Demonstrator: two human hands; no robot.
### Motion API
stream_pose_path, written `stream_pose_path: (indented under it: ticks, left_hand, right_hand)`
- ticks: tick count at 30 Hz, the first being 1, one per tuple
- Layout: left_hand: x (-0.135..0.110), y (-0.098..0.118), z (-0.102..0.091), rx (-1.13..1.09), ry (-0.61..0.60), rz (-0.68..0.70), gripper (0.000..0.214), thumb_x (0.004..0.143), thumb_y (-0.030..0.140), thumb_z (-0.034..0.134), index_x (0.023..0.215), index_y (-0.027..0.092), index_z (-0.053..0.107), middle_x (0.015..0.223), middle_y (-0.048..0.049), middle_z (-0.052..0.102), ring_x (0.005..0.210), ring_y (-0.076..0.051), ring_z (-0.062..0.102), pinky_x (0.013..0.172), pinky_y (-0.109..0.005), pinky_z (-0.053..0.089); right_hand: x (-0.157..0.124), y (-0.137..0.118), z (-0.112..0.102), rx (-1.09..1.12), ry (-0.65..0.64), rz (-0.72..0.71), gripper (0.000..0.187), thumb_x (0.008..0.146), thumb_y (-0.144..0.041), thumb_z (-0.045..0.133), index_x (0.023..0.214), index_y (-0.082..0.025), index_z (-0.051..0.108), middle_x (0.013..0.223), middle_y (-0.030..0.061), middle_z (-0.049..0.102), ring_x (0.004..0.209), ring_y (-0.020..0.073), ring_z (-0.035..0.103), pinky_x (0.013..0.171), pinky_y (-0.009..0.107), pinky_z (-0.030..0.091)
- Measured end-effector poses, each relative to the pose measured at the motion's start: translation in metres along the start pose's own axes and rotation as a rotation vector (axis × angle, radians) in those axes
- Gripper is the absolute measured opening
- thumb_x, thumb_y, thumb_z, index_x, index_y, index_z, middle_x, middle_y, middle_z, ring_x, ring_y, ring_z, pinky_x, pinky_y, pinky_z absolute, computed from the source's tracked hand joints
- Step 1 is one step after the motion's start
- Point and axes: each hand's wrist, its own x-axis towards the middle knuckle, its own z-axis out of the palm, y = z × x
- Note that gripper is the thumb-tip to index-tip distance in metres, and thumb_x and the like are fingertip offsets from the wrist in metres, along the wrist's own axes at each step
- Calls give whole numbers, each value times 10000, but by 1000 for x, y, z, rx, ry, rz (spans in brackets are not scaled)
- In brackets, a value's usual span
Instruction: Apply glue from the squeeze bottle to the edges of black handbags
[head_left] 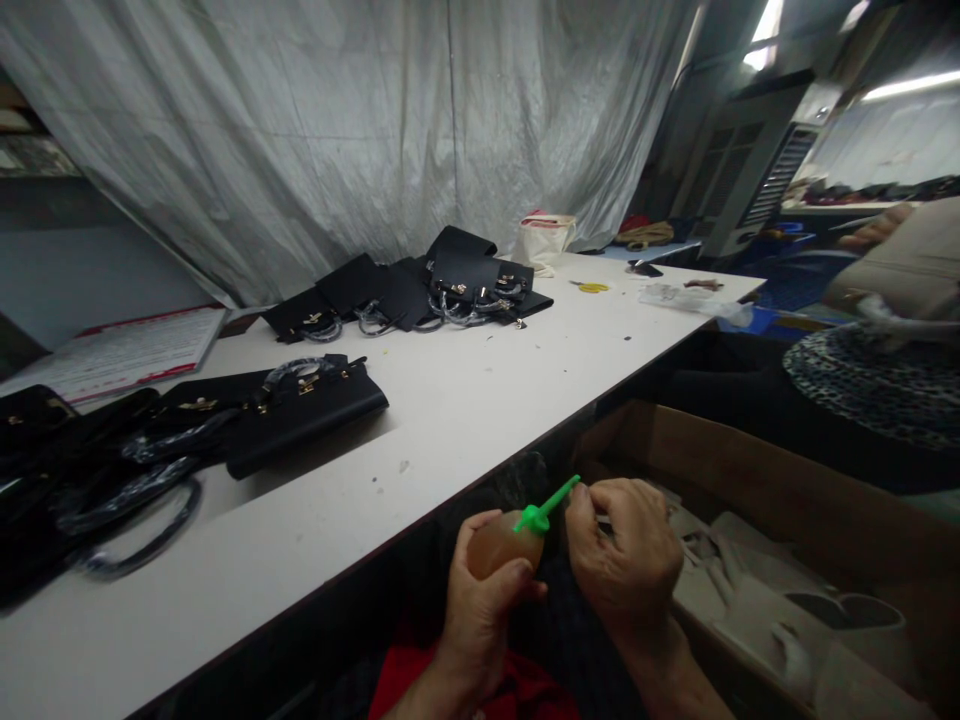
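- I see my left hand [480, 605] closed around a small brownish squeeze bottle [496, 545], thumb across its near side and fingers wrapped behind.
- My right hand [622, 560] is curled with its fingertips bunched at the tip of the bottle's green nozzle [547, 503]. I cannot tell whether they pinch the tip or only touch it.
- The bottle sits low in front of me, below the edge of the white table [465, 400] and just left of a cardboard box [750, 470]. It rests on neither.
- I judge it light and soft-walled, so a hard grip would likely push liquid out. The smooth body may be slippery if it is wet.
- The rounded belly, where my left hand has it, looks like the best place to hold it. The thin nozzle looks bendable and a poor handle.
- Its long axis runs from the base in my left palm up and to the right, and the nozzle points toward my right fingers.
- Black handbags [300, 400] lie on the table, well apart from both hands.
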Motion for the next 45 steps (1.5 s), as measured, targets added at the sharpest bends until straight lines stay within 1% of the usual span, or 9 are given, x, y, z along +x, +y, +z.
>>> stream_pose_path:
  ticks: [8, 12, 16, 19, 22, 27, 33, 39, 45]
  left_hand:
    - [-11, 5, -2, -216, 32, -261, 652, 623, 404, 867, 1188, 235, 590, 1058, -57, 656, 858, -191, 648, 528, -206, 545]
    - [-8, 8, -6, -327, 45, -359, 743, 632, 394, 880, 1289, 263, 559, 1081, -70, 670, 861, -198, 676, 522, -200, 532]
    - [-5, 9, -4, -356, 30, -380, 728, 654, 380, 878, 1296, 258, 559, 1065, -74, 679, 857, -196, 687, 542, -204, 538]
    - [-5, 8, -4, -320, 44, -361, 703, 677, 378, 862, 1299, 261, 556, 1078, -76, 681, 871, -197, 687, 558, -205, 541]
    - [-7, 8, -4, -280, 47, -339, 678, 685, 384, 853, 1287, 268, 562, 1086, -69, 677, 896, -198, 679, 578, -211, 548]
    - [-11, 13, 2, -207, 26, -292, 667, 648, 412, 858, 1239, 266, 586, 1097, -60, 660, 911, -207, 654, 565, -214, 542]
    - [-13, 20, 8, -145, -10, -249, 672, 582, 420, 884, 1162, 230, 601, 1057, -64, 632, 891, -216, 629, 544, -230, 560]
    - [-11, 19, 9, -101, -93, -171, 607, 614, 417, 864, 1114, 197, 601, 1011, -67, 615, 863, -204, 603, 518, -214, 553]
    - [-5, 14, 10, -46, -56, -112, 631, 565, 449, 889, 1071, 204, 603, 958, -57, 632, 800, -190, 589, 541, -255, 563]
  right_hand:
    - [8, 46, -8, -148, 55, -54, 193, 867, -124, 603, 763, -237, 485, 662, 23, 567, 655, 209, 549, 718, 385, 441]
    - [11, 55, -7, 170, -133, 137, 78, 937, -195, 576, 887, -210, 634, 819, 44, 689, 759, 201, 643, 724, 340, 481]
    - [6, 39, -6, 514, -305, 374, 211, 966, -238, 527, 1126, -239, 665, 984, 25, 752, 908, 195, 703, 807, 309, 524]
    - [5, 26, -7, 615, -391, 541, 192, 956, -363, 567, 914, -223, 692, 829, 18, 716, 783, 183, 674, 684, 273, 512]
    - [9, 19, -6, 686, -360, 634, 242, 905, -400, 639, 755, -210, 632, 735, 6, 641, 685, 152, 609, 616, 246, 484]
    - [15, 10, -4, 914, -313, 808, 244, 827, -397, 730, 989, -215, 712, 878, 51, 723, 803, 198, 681, 711, 291, 549]
    - [20, 5, -10, 887, -342, 715, 128, 839, -350, 726, 829, -231, 769, 789, 8, 664, 725, 157, 614, 628, 236, 494]
    - [20, 7, -16, 895, -351, 735, 143, 851, -358, 713, 860, -229, 772, 776, 7, 636, 706, 153, 580, 598, 236, 461]
    - [19, 12, -19, 788, -377, 689, 190, 887, -365, 661, 790, -212, 719, 762, 8, 612, 714, 155, 566, 632, 247, 442]
